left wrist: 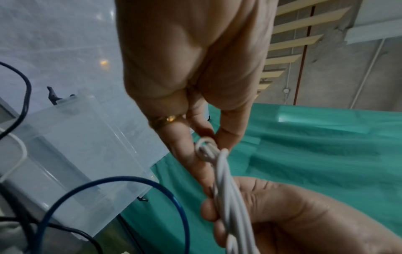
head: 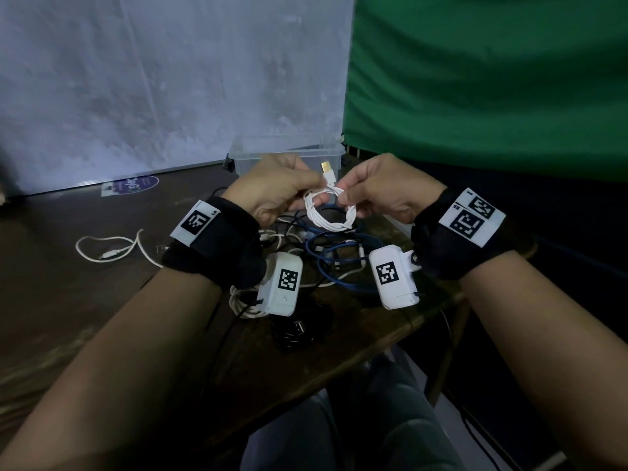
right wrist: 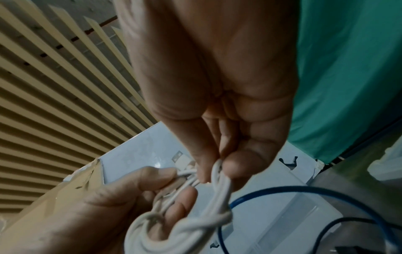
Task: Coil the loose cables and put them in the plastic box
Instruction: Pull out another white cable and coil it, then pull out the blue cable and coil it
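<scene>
A white cable coil (head: 329, 212) hangs between both hands above the table, wound into a small loop. Its gold USB plug (head: 327, 170) sticks up between the hands. My left hand (head: 307, 192) pinches the coil's top left, and the left wrist view shows its fingertips (left wrist: 196, 151) on the wraps. My right hand (head: 345, 198) pinches the top right, thumb and finger closed on the strands (right wrist: 217, 169). The clear plastic box (head: 258, 154) stands just behind the hands, with nothing visible inside. A tangle of blue, black and white cables (head: 326, 256) lies below on the table.
A loose white cable (head: 112, 244) curls on the dark wooden table (head: 68, 294) at the left. A black coil (head: 299, 329) lies near the front edge. A white board (head: 170, 79) and green cloth (head: 492, 79) close the back. The table edge runs diagonally at the right.
</scene>
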